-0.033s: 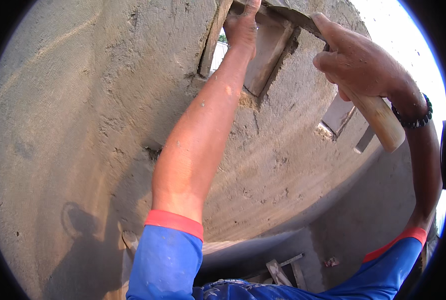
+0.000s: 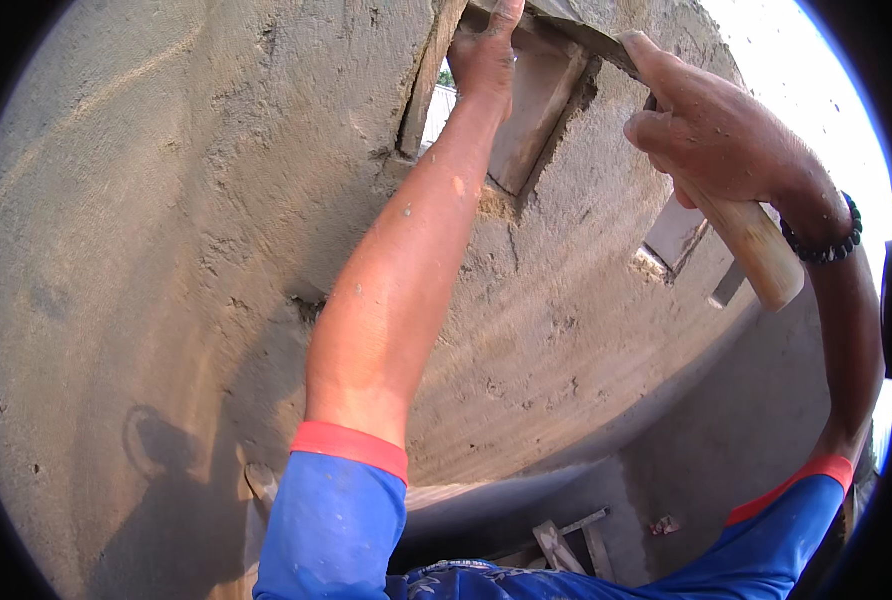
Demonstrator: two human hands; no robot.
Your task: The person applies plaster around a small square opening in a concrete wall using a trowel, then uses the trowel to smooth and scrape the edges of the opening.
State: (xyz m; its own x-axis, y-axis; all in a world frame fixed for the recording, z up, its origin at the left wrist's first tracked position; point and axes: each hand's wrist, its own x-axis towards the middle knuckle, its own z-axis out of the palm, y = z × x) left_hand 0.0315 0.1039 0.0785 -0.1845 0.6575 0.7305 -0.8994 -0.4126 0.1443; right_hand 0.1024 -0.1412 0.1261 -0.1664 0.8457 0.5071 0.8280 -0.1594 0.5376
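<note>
My right hand (image 2: 721,130) is wrapped round the wooden handle (image 2: 751,245) of a trowel at the upper right. The narrow metal blade (image 2: 591,38) slants up and left along the top of an opening in a rough plastered wall (image 2: 566,330). Inside that opening, my left hand (image 2: 484,65) reaches up beside the blade with its thumb pointing upward. Its other fingers are hidden behind the palm, so its grip does not show. Wooden boards (image 2: 431,80) line the opening's left side, and a flat panel (image 2: 531,110) stands at its right.
Smaller openings (image 2: 674,235) pierce the wall farther right. A dark hole (image 2: 308,305) sits beside my left forearm. Down below, pieces of timber (image 2: 558,547) lie near a smooth grey surface (image 2: 726,430). My shadow (image 2: 171,490) falls on the wall at the lower left.
My right hand and the trowel have shifted very slightly to the left. My left hand stays in the opening.
</note>
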